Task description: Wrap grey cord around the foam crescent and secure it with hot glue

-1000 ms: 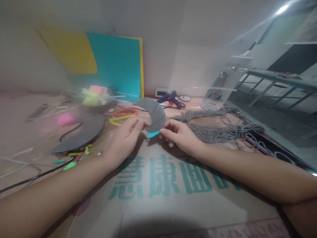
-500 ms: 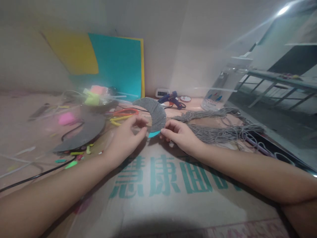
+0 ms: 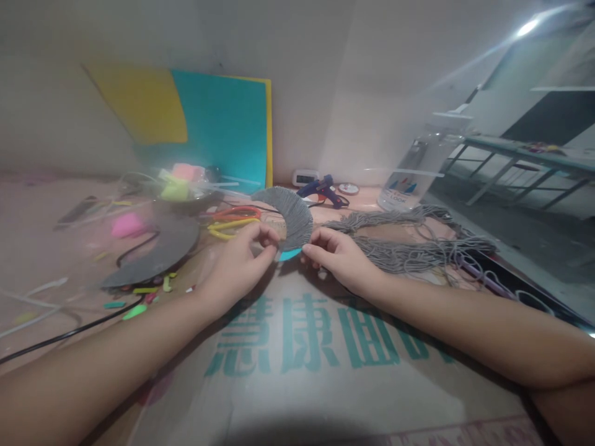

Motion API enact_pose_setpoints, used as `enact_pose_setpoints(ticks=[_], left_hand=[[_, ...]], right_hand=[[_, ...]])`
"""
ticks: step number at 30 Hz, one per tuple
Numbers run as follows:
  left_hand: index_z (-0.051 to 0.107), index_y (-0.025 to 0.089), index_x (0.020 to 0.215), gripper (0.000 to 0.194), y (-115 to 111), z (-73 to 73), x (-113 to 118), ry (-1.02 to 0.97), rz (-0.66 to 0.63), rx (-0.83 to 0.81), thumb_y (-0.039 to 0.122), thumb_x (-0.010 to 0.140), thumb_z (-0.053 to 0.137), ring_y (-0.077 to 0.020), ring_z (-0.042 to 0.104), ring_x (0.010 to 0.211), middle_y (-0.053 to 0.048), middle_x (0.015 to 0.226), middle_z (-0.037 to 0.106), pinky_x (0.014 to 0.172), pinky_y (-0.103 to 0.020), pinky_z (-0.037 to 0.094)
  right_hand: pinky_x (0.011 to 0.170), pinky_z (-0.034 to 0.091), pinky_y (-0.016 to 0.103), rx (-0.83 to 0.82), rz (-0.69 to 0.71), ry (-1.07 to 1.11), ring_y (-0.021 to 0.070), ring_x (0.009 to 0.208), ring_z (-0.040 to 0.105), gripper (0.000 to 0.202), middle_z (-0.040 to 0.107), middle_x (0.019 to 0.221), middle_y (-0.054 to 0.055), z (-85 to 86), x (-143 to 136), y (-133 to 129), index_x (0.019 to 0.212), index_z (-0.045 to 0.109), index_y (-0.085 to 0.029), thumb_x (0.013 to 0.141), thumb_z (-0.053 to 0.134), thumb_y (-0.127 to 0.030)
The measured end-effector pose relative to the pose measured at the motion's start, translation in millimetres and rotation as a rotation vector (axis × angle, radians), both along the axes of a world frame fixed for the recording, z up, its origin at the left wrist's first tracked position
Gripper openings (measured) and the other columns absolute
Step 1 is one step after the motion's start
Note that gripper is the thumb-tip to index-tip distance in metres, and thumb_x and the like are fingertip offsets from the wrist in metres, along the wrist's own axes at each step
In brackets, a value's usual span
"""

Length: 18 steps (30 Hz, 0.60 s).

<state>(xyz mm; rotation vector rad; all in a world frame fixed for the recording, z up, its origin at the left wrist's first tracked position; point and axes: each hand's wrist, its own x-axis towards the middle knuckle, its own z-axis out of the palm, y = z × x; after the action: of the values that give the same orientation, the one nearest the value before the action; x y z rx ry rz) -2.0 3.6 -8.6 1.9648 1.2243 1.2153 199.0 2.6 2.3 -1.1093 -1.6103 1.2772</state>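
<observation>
A curved crescent piece wound with grey cord (image 3: pixel 296 217) is held up between my hands, with a bare turquoise end (image 3: pixel 290 254) showing at its bottom. My left hand (image 3: pixel 248 254) pinches at the inner left edge near that end, thumb and forefinger together. On the opposite side my right hand (image 3: pixel 337 254) pinches at the outer right edge, fingers curled. Whether a cord strand runs between the fingertips is too small to make out. To the right lies a loose hank of grey cord (image 3: pixel 404 254).
Behind the piece are a blue glue gun (image 3: pixel 325 191), a small white timer (image 3: pixel 305 178) and scissors with yellow and orange handles (image 3: pixel 235 221). A clear plastic jar (image 3: pixel 404 173) stands at the right. At left lie a dark grey crescent sheet (image 3: pixel 162 254), scraps and a black cable (image 3: pixel 69 334).
The view has shifted slightly, so everything sits a little lower. Both hands keep their grip at the crescent's lower end, and the piece has barely moved.
</observation>
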Motion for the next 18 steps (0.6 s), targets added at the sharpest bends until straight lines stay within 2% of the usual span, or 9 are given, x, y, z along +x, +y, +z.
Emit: enact_pose_setpoints(ticks=[4,7,13,18], left_hand=[[0.061,0.021,0.092,0.016,0.4,1.1,-0.5,-0.028,0.033,-0.067,0.037,0.089,0.057,-0.02,0.064,0.09,-0.002,0.093,0.068,0.084,-0.034,0.047],[0.065,0.021,0.091,0.022,0.4,2.6,-1.7,-0.04,0.063,-0.115,0.042,0.088,0.059,-0.0216,0.067,0.086,-0.004,0.092,0.072,0.082,-0.036,0.049],[0.072,0.022,0.091,0.023,1.0,5.1,-2.3,-0.022,0.067,-0.082,0.04,0.09,0.057,-0.023,0.068,0.097,-0.004,0.1,0.075,0.091,-0.036,0.049],[0.073,0.02,0.107,0.031,0.0,8.3,-0.7,-0.044,0.049,-0.121,0.039,0.092,0.053,-0.0229,0.066,0.107,-0.006,0.113,0.074,0.097,-0.036,0.048]], right_hand=[[0.043,0.04,0.018,0.003,0.003,0.011,0.0081,0.054,0.05,0.022,0.062,0.07,-0.001,-0.4,0.7,0.2,0.079,0.052,-0.019,0.082,0.064,-0.036],[0.043,0.04,0.018,0.003,-0.003,0.006,0.0084,0.055,0.05,0.022,0.063,0.071,-0.001,0.0,0.6,-0.1,0.078,0.052,-0.019,0.081,0.065,-0.037],[0.044,0.04,0.019,0.007,-0.002,0.02,0.0084,0.054,0.051,0.023,0.063,0.069,-0.001,-0.8,0.7,1.0,0.076,0.052,-0.019,0.08,0.066,-0.037],[0.043,0.04,0.018,0.005,-0.009,0.004,0.0086,0.054,0.051,0.023,0.062,0.069,-0.002,-0.6,1.1,0.6,0.078,0.051,-0.019,0.081,0.065,-0.037]])
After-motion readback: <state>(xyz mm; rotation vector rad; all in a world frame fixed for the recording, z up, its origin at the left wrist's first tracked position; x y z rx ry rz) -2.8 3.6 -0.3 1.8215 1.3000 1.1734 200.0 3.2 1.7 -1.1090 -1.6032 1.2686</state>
